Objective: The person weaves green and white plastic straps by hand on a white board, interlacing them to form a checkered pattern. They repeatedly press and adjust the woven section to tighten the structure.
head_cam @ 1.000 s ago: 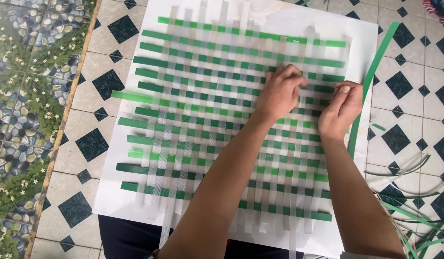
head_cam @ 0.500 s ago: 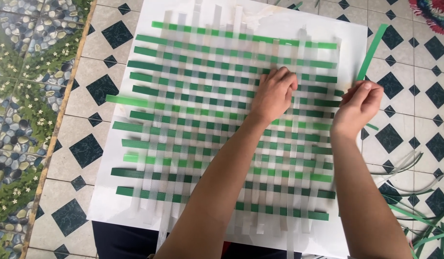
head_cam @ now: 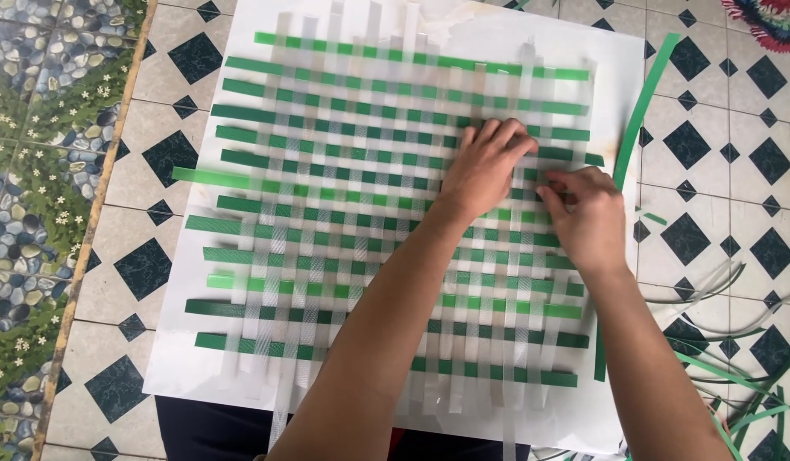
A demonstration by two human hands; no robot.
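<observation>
A flat weave of green strips (head_cam: 327, 179) and translucent white strips (head_cam: 267, 282) lies on a white sheet (head_cam: 181, 358) on the tiled floor. My left hand (head_cam: 485, 166) rests flat on the weave right of its middle, fingers spread and pointing to the upper right. Just to its right, my right hand (head_cam: 587, 222) has its fingertips curled and pinched on a strip near the weave's right edge. A long loose green strip (head_cam: 641, 107) runs down the sheet's right side and passes under my right hand.
Loose green and translucent strips (head_cam: 737, 376) lie in a pile on the floor at the lower right. A pebble-patterned border (head_cam: 36, 213) runs along the left. A coloured mat corner (head_cam: 775, 21) shows at the top right.
My right hand has moved left, from the loose green strip at the sheet's edge onto the weave beside my left hand. The left hand has stayed pressed in place.
</observation>
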